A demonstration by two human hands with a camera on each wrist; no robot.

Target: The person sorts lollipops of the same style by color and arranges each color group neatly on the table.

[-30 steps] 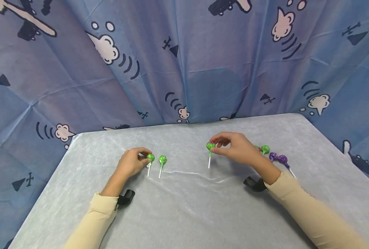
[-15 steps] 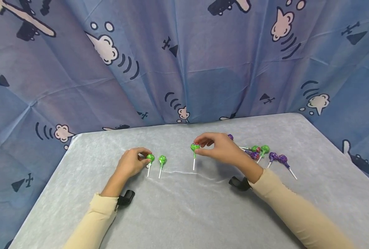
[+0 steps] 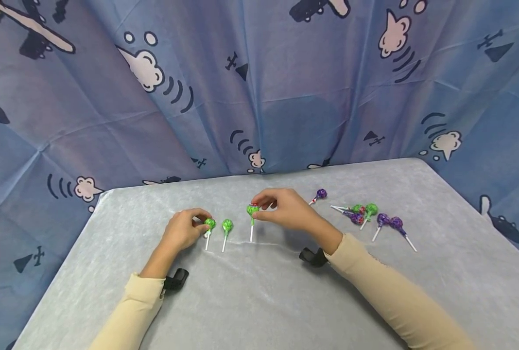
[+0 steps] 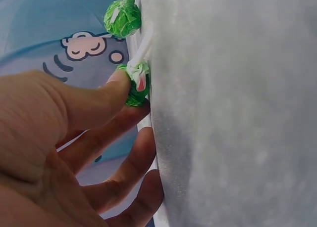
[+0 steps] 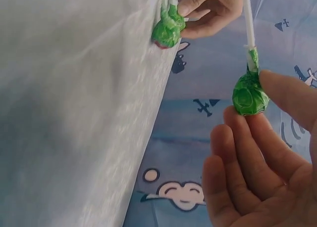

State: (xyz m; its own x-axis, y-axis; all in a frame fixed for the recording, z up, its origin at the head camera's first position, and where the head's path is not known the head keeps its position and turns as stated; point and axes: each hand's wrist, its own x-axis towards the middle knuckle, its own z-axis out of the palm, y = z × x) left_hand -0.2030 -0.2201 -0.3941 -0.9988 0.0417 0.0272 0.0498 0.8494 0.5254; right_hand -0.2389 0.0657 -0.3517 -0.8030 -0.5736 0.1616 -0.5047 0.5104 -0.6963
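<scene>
My left hand (image 3: 184,229) pinches the head of a green-wrapped lollipop (image 4: 134,92) between thumb and forefinger at the left of the table. Its white stick points toward me in the head view. Just right of it lies a second green lollipop (image 3: 227,225), side by side with the first. My right hand (image 3: 283,209) holds a third green lollipop (image 5: 250,96) by its head, thumb on one side and fingertips on the other. That one hangs over the cloth with its stick pointing down, a short way right of the second.
On the right of the white-covered table (image 3: 259,301) lie several purple and green lollipops, among them a green one (image 3: 371,209) and a purple one (image 3: 397,223). A lone purple lollipop (image 3: 321,193) lies farther back. A patterned blue curtain (image 3: 303,121) hangs behind the table.
My right hand has carried its green lollipop leftward, close to the two at left, uncovering the lollipops on the right. My left hand has stayed in place with its lollipop.
</scene>
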